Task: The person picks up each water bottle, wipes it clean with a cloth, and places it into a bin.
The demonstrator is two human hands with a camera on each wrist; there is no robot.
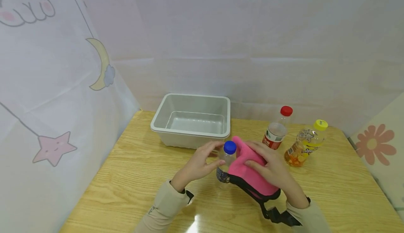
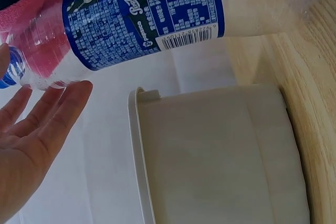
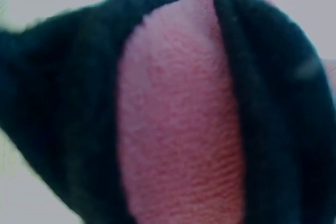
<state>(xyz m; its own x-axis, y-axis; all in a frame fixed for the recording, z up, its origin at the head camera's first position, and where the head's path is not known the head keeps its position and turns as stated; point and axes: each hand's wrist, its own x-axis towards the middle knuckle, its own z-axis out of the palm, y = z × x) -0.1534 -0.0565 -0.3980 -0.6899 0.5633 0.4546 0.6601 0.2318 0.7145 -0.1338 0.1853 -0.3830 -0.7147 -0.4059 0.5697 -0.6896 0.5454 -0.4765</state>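
Note:
A clear plastic bottle (image 1: 223,174) with a blue cap and blue label stands upright on the table in the head view. My left hand (image 1: 200,162) is around its upper part, thumb in front and fingers behind; in the left wrist view the fingers (image 2: 58,116) are nearly straight, tips right at the bottle's shoulder. My right hand (image 1: 273,164) grips a pink fleecy cloth item (image 1: 249,173) with black trim, thumb on top. It leans close against the bottle's right side. Blurred pink fleece (image 3: 181,114) between black bands fills most of the right wrist view.
Behind the hands is a grey plastic bin (image 1: 192,138). A red-capped bottle (image 1: 275,134) and a yellow-capped bottle (image 1: 304,147) with some orange liquid stand to the right on the wood-grain table (image 1: 126,187). A printed white cloth (image 1: 202,43) hangs behind.

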